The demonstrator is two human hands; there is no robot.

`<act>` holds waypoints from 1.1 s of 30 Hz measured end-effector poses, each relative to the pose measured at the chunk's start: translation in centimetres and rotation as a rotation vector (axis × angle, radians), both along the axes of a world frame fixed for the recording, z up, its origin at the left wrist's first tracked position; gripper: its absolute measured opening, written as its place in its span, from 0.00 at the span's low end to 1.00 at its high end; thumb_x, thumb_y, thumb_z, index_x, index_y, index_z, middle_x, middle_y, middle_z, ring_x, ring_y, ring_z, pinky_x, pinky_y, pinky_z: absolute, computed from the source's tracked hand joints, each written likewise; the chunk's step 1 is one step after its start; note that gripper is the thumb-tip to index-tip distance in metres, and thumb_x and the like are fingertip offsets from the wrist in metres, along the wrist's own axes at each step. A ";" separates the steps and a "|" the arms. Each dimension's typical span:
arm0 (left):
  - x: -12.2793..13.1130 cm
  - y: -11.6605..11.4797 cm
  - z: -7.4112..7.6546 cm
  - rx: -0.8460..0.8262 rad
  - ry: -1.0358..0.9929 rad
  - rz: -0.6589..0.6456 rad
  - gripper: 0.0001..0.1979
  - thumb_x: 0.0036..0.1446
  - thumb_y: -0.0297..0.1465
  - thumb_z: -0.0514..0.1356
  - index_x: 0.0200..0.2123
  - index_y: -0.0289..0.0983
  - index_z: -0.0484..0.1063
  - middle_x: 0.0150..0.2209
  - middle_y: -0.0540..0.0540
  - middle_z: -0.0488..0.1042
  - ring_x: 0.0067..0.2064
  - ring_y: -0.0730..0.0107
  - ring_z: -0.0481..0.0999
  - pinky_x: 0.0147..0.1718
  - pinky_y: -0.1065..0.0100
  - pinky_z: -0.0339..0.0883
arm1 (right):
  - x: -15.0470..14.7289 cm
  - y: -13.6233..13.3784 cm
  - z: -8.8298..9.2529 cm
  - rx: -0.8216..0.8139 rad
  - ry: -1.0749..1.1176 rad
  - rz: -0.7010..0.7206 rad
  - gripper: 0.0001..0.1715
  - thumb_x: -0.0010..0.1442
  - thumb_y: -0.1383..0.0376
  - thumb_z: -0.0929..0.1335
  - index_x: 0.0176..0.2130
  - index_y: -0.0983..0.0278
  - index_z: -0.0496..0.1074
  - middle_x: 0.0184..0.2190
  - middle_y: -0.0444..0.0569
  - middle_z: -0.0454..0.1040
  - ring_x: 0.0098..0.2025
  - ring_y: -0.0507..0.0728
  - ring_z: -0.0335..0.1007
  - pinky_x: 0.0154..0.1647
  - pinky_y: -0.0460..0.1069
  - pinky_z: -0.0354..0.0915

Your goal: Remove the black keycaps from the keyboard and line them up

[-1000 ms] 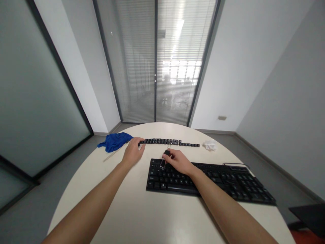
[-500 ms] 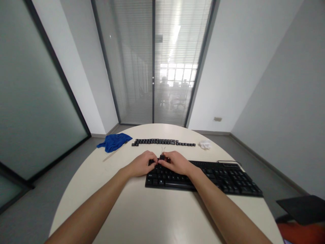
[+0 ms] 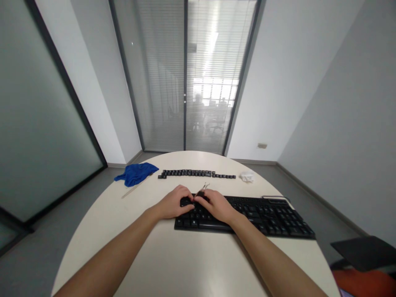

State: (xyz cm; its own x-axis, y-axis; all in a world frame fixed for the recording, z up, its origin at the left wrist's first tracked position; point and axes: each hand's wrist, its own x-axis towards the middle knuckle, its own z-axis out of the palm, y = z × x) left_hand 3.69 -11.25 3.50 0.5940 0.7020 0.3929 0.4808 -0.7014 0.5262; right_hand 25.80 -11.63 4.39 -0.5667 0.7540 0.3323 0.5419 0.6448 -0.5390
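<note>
A black keyboard (image 3: 262,216) lies on the round white table (image 3: 173,264). Both of my hands rest on its left end. My right hand (image 3: 215,205) is closed around a thin wire keycap puller (image 3: 201,189), whose prongs stick up past my fingers. My left hand (image 3: 173,202) is curled beside it, fingertips pressing on the keys next to the puller. A row of loose black keycaps (image 3: 194,173) is lined up further back on the table.
A blue cloth (image 3: 134,173) lies at the back left with a thin stick (image 3: 131,190) beside it. A crumpled white tissue (image 3: 246,177) sits at the back right. A dark chair (image 3: 365,251) stands at the lower right. Glass doors with blinds are behind the table.
My left hand came back from the row of keycaps to the keyboard's left end, meeting my right hand. The puller in my right hand turned from pointing down to pointing up.
</note>
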 end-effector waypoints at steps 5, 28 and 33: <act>0.4 0.5 -0.7 -0.014 -0.061 0.008 0.06 0.55 0.33 0.63 0.34 0.38 0.71 0.38 0.45 0.73 0.45 0.62 0.69 0.48 0.60 0.64 | 0.1 0.2 0.1 -0.038 0.021 -0.002 0.20 0.67 0.53 0.62 0.37 0.63 0.76 0.32 0.49 0.78 0.35 0.56 0.72 0.38 0.47 0.62; 0.5 1.3 -1.2 -0.051 -0.069 -0.021 0.07 0.56 0.36 0.63 0.35 0.39 0.73 0.38 0.45 0.75 0.46 0.61 0.70 0.49 0.59 0.63 | 0.5 1.1 -0.6 -0.232 0.304 0.040 0.20 0.66 0.55 0.64 0.36 0.65 0.78 0.34 0.46 0.80 0.37 0.56 0.74 0.40 0.47 0.65; 0.6 1.3 -1.2 -0.101 -0.096 -0.012 0.08 0.56 0.36 0.63 0.37 0.39 0.73 0.40 0.45 0.75 0.47 0.61 0.70 0.51 0.59 0.63 | 0.4 0.7 -0.3 -0.188 0.268 -0.031 0.20 0.66 0.53 0.63 0.37 0.64 0.77 0.33 0.47 0.80 0.36 0.56 0.74 0.40 0.47 0.65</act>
